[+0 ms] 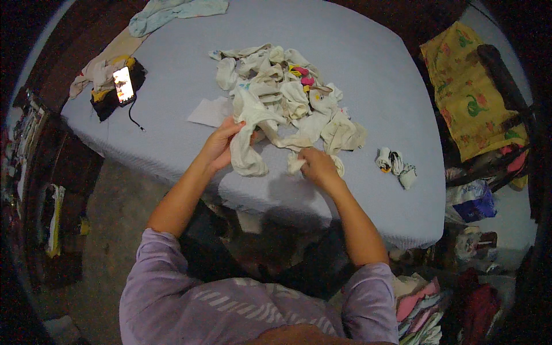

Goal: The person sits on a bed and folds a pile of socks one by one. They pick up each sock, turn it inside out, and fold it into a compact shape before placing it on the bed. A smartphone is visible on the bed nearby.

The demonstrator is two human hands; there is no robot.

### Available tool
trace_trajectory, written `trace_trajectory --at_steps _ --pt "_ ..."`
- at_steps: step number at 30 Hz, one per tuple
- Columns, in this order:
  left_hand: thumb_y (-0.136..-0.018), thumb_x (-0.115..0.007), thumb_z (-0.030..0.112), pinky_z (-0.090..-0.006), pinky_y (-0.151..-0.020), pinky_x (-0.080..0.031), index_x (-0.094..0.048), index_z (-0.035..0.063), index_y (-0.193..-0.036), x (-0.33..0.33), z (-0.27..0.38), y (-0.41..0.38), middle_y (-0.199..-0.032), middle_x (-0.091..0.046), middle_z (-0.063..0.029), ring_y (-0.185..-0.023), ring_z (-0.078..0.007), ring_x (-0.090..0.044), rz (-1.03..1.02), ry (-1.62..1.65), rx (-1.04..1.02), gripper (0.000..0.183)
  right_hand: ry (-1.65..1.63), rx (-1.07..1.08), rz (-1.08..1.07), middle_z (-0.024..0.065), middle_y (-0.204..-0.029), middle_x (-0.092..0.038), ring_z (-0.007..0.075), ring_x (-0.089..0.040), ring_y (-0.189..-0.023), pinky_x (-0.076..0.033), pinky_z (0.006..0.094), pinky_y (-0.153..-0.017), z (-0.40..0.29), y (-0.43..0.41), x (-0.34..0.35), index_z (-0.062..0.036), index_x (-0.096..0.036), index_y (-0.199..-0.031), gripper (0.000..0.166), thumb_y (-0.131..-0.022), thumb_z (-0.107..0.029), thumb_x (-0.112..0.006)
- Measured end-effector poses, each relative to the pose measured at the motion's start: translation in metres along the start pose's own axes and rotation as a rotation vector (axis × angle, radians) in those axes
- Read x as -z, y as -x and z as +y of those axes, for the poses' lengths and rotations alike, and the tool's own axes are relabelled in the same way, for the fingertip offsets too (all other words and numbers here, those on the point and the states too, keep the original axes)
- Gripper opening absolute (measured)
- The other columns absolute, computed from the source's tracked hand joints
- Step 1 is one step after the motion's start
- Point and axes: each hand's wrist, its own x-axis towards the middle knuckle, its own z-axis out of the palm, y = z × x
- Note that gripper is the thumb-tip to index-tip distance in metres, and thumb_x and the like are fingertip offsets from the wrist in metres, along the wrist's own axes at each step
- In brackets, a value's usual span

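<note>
A heap of mostly white socks (295,101) lies on the bed (366,43), with a few pink and yellow patches in it. At the heap's near left edge, my left hand (222,144) holds a white sock (248,155), whose foot part hangs down over the cover. My right hand (318,166) is at the heap's near edge with its fingers closed on a bit of whitish cloth (295,163); a rolled white piece shows just beyond its right side. A few small rolled bundles of socks (396,166) lie apart on the right.
A lit phone (123,85) rests on dark and yellow cloth at the left, its short cable trailing. Light blue clothing (172,15) lies at the far left edge. A yellow patterned cloth (474,95) hangs at the right; folded clothes (420,306) are stacked below.
</note>
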Motion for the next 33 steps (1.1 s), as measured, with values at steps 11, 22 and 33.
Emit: trace_trajectory --at_steps 11,22,33 --pt "-0.087 -0.055 0.006 -0.0357 -0.094 -0.046 -0.029 0.0070 -0.139 -0.026 -0.026 -0.002 -0.129 -0.050 -0.0114 -0.113 -0.0231 -0.054 0.010 -0.138 0.002 0.058 -1.322 -0.264 0.054 0.0094 -0.113 -0.055 0.0191 -0.058 -0.092 -0.050 0.0325 -0.074 -0.028 0.006 0.059 -0.0052 -0.042 -0.130 0.054 -0.087 -0.031 -0.062" --pt "-0.096 -0.044 0.024 -0.0367 -0.101 -0.040 -0.037 -0.0038 -0.132 -0.030 -0.057 -0.004 -0.130 -0.049 -0.0152 -0.117 -0.0239 -0.052 0.029 0.077 0.293 0.046 -1.296 -0.105 0.053 0.0041 -0.104 -0.062 0.0127 -0.060 -0.090 -0.049 0.0267 -0.077 -0.041 0.005 0.052 -0.0024 -0.052 -0.121 0.038 -0.089 -0.021 -0.060" --pt "-0.085 -0.056 0.010 -0.0260 -0.087 -0.044 -0.053 0.0035 -0.117 -0.015 -0.042 0.000 -0.106 -0.060 -0.0045 -0.097 -0.0121 -0.057 -0.003 -0.395 0.204 0.033 -1.777 -0.171 -0.044 0.0099 -0.122 -0.056 0.0203 -0.057 -0.108 -0.048 0.0355 -0.092 -0.039 0.008 0.070 -0.0015 -0.047 -0.126 0.045 -0.091 -0.028 -0.058"
